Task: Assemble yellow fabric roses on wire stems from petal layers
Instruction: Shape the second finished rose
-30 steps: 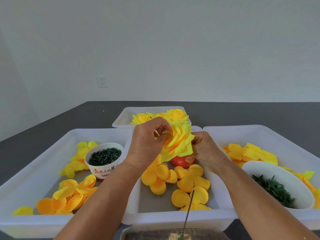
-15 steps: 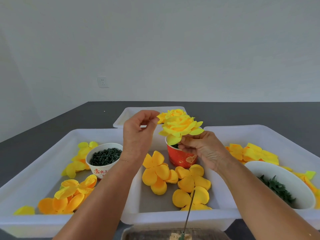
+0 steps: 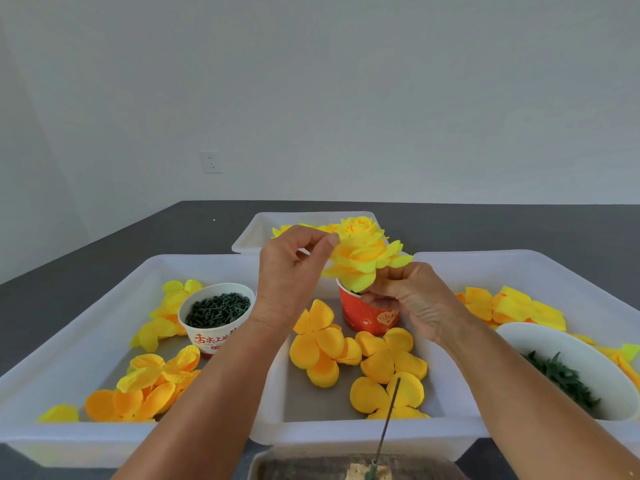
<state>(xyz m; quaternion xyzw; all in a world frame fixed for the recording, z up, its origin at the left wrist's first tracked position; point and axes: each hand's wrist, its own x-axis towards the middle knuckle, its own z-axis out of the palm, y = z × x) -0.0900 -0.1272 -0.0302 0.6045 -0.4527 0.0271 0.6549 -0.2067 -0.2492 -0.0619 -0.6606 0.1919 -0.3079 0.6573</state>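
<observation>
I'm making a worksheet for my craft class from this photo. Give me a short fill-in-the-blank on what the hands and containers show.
1. The right hand holds the yellow rose from ____.
2. The left hand touches the rose's petal edge with its ____.
3. The white paper cup in the left tray holds small dark ____ pieces.
4. Behind the right hand stands a ____ cup.

Missing words: underneath; fingertips; green; red

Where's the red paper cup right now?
Head view, center: the red paper cup stands in the middle tray, behind the orange petal layers, below the yellow rose.
</observation>
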